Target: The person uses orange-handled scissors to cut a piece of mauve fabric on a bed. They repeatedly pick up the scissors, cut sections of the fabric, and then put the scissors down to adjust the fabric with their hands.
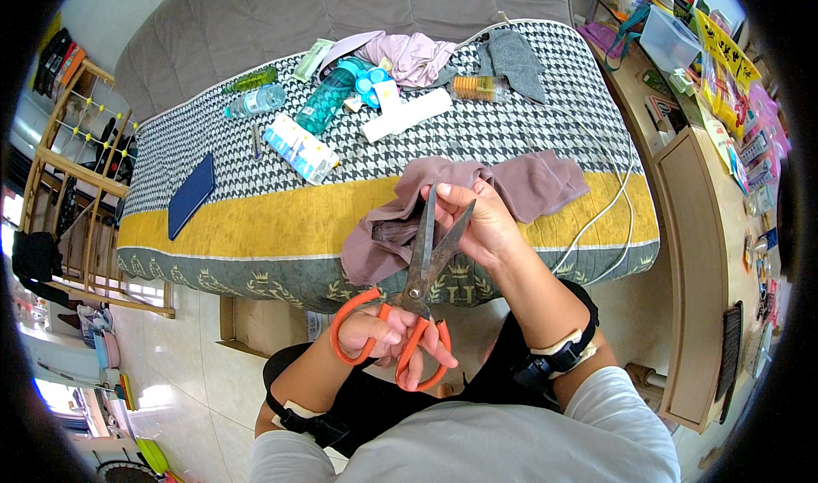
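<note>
To my left a blue folder (192, 196) lies on the bed (281, 219), with a bottle (256, 101) and a white-and-blue pack (302, 149) beyond it; nearer me, my left hand (379, 336) is closed on the scissors (415, 294), its fingers through the orange loops (335, 328); the scissors stand tips away from me, over the bed's near edge, their dark blades (423, 243) parted; they look stiff and rather heavy for their size, perhaps rough along the metal, so the loops give the safest hold, well off the edges; my right hand (487, 223) pinches the left blade near its tip between thumb and forefinger, where a light touch seems wise; behind, the mauve cloth (545, 185) lies rumpled; it should be soft and limp, best gathered by a fold.
</note>
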{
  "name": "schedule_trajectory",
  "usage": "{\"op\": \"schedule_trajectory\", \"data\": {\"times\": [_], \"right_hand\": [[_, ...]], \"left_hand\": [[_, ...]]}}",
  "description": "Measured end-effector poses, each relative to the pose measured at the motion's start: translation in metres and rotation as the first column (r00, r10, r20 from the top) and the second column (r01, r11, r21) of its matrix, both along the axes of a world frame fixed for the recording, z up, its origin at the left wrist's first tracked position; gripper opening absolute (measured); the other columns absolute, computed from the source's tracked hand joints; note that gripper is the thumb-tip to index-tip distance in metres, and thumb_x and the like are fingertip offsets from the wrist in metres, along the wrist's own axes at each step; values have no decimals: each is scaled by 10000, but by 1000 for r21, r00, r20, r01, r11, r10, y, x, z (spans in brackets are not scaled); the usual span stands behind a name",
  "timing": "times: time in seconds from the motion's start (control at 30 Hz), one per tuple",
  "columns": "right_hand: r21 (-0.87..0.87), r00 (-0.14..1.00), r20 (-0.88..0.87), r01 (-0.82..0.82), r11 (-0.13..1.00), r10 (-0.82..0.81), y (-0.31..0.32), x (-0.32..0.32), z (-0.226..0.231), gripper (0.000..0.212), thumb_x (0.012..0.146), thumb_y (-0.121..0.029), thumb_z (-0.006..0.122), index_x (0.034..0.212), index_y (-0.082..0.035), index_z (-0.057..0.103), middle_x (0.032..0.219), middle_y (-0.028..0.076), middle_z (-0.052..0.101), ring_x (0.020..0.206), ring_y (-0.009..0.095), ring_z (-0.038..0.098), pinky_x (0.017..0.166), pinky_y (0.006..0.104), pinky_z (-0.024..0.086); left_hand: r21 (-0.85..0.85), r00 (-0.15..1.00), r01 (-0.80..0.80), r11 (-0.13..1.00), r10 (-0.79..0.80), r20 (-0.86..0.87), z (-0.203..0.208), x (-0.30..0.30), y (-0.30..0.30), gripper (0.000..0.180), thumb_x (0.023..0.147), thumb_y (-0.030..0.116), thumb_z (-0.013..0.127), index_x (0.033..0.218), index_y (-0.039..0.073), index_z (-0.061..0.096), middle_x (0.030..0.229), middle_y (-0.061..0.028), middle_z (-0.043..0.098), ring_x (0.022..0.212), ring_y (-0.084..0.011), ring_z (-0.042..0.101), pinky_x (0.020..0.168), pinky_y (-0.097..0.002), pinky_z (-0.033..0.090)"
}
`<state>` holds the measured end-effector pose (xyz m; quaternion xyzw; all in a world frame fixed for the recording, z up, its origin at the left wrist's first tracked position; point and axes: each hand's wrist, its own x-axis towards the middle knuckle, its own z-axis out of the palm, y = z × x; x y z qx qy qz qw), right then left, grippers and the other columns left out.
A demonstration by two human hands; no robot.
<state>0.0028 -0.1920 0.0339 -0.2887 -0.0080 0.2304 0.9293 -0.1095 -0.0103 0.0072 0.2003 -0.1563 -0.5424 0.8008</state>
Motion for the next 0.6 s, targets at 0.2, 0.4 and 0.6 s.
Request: {"op": "schedule_trajectory", "data": {"times": [0.2,0.4,0.6], "right_hand": [[28,997,-33,-63,998,64,-2,-1,2,253,775,-19,612,992,70,516,923,151,610,847,209,621,801,298,516],[18,998,-13,-61,998,61,-1,-3,4,230,765,-11,613,966,66,531,912,148,610,837,210,621,797,297,516],[10,998,10,-61,998,60,1,-4,3,191,757,-15,623,914,72,557,895,143,618,809,208,625,755,291,522]], "left_hand": [[25,1000,11,1000,-11,-5,1,0,2,377,787,171,424,1087,-55,455,1192,-379,402,752,-308,631,649,-346,502],[33,1000,14,999,-14,2,2,1,2,383,788,177,422,1090,-56,458,1177,-382,413,745,-306,632,646,-342,505],[81,1000,-1,997,0,8,-2,-2,4,382,788,180,416,1083,-56,472,1161,-376,433,733,-302,632,642,-344,506]]}}
